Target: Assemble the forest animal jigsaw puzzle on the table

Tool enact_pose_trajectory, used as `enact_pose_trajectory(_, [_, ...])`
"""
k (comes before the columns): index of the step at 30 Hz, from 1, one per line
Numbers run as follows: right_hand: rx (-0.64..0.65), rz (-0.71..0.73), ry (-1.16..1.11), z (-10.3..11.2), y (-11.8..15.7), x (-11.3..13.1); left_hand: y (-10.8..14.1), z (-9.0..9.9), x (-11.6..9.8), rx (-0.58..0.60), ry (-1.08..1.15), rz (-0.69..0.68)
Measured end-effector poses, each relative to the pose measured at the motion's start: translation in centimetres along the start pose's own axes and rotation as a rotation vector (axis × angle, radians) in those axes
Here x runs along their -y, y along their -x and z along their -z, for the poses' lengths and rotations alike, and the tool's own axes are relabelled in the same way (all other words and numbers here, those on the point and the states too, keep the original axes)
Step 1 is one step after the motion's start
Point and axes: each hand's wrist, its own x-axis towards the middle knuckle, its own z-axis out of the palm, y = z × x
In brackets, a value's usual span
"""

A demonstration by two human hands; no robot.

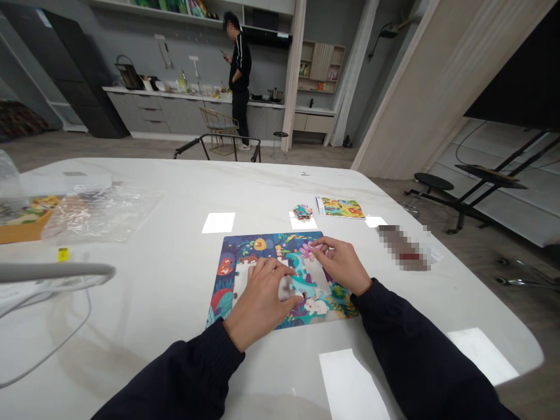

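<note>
A partly filled jigsaw puzzle lies flat on the table in front of me, with a dark blue border, animals and plants printed on it. Pale gaps show inside its frame. My left hand rests over its middle, fingers and thumb apart, hiding part of the picture. At the upper right of the puzzle, my right hand has its thumb and forefinger close together at a purple puzzle piece. Beyond the puzzle sits a small stack of loose puzzle pieces.
A colourful picture sheet lies behind the puzzle. To the left are clear plastic bags, an orange box and a grey curved bar. A blurred brown item lies right. A person stands at the far counter.
</note>
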Motion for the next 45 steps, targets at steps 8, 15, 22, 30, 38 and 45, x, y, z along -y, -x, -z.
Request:
enact_pose_trajectory(8, [-0.017, 0.026, 0.05, 0.1, -0.1, 0.0, -0.2, -0.9, 0.3, 0.016, -0.048, -0.013])
enact_pose_trajectory(15, [-0.007, 0.019, 0.052, 0.2, 0.0, 0.1, 0.0, -0.8, 0.4, 0.032, -0.065, 0.006])
enact_pose_trajectory(22, [-0.01, 0.015, 0.056, 0.2, 0.1, 0.0, 0.1, -0.5, 0.2, 0.052, -0.054, 0.018])
enact_pose_trajectory(30, [-0.003, 0.021, 0.05, 0.2, 0.2, 0.2, 0.1, -0.5, 0.2, 0.049, -0.062, 0.009])
enact_pose_trajectory(38, [-0.087, -0.074, 0.151, 1.8, -0.6, -2.1, -0.1, 0.4, 0.6, 0.009, -0.095, -0.078])
enact_pose_trajectory(45, [-0.057, -0.14, 0.272, 1.9, -1.2, -3.6, 0.0, 0.2, 0.8, -0.015, -0.09, -0.103])
